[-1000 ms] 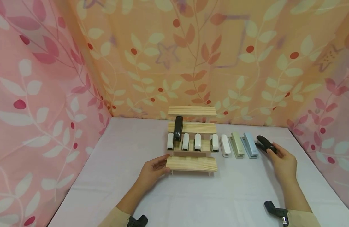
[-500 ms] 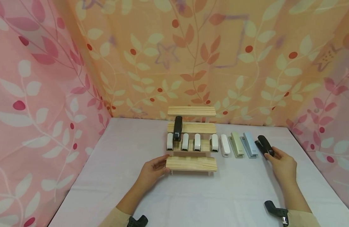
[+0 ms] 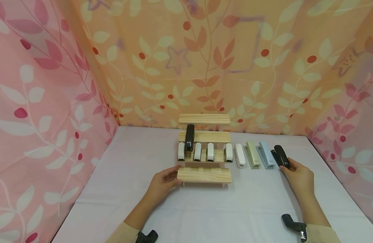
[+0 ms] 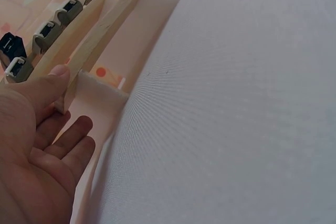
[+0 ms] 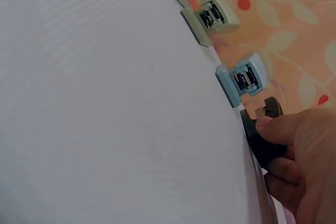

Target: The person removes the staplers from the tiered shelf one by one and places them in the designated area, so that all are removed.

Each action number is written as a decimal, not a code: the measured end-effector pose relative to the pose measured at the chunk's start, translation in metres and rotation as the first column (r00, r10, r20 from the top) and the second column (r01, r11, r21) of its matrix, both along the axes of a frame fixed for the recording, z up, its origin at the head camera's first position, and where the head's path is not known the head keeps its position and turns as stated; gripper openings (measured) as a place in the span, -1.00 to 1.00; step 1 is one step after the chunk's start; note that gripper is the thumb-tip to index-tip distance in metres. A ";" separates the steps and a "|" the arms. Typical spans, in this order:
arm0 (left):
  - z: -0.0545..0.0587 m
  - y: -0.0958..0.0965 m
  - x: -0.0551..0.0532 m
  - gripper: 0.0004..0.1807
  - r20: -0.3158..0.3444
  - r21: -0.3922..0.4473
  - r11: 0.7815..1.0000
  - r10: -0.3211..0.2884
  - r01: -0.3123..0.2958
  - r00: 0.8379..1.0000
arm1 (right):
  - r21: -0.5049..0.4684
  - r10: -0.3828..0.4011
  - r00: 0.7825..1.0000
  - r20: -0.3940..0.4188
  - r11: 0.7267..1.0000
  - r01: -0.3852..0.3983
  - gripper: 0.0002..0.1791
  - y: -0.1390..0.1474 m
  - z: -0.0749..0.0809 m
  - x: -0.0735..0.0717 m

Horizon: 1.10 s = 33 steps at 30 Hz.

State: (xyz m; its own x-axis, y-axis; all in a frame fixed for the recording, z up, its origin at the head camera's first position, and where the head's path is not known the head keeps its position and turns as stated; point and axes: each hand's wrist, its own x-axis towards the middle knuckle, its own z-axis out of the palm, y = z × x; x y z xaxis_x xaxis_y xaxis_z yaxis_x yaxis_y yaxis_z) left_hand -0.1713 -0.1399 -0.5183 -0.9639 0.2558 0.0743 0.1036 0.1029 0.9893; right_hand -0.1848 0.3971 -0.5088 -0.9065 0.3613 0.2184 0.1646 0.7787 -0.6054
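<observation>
A tiered wooden rack stands mid-table. My left hand grips the left end of its lowest board, the thumb against the wood in the left wrist view. At the far right, my right hand holds a black stapler between thumb and fingers, beside a light blue stapler. To the left of that lie a pale green stapler and a white stapler. Several small white staplers sit on the rack's second tier. Another black stapler leans higher up, at the rack's left.
A white cloth covers the table. Behind it hangs an orange curtain with leaf prints, and pink patterned cloth borders the left side. Pale supports hold up the rack's lowest board in the left wrist view.
The black stapler in my right hand has swung to lie more nearly parallel to the blue one, and the hand has shifted slightly left. My left hand has stayed on the rack.
</observation>
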 end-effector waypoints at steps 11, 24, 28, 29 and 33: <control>-0.001 -0.002 -0.002 -0.33 -0.015 0.011 1.000 -0.013 0.013 1.000 | 0.027 0.015 1.000 0.002 1.000 -0.015 -0.30 -0.004 -0.001 -0.001; -0.001 0.001 0.000 -0.34 -0.011 0.004 1.000 0.005 -0.005 1.000 | -0.145 0.022 1.000 0.011 0.989 -0.020 -0.13 -0.005 0.034 0.005; -0.001 0.001 0.000 -0.35 -0.011 0.007 1.000 0.016 -0.016 1.000 | -0.183 -0.018 0.998 -0.063 0.983 0.006 -0.20 -0.018 0.058 0.007; -0.001 0.000 0.000 -0.35 -0.009 0.003 1.000 0.017 -0.017 1.000 | -0.196 -0.017 0.997 -0.077 0.981 0.002 -0.21 -0.022 0.064 0.008; -0.001 0.000 -0.001 -0.35 -0.001 -0.005 1.000 0.012 -0.012 1.000 | -0.239 0.033 0.990 -0.136 0.969 -0.065 -0.25 -0.044 0.088 0.010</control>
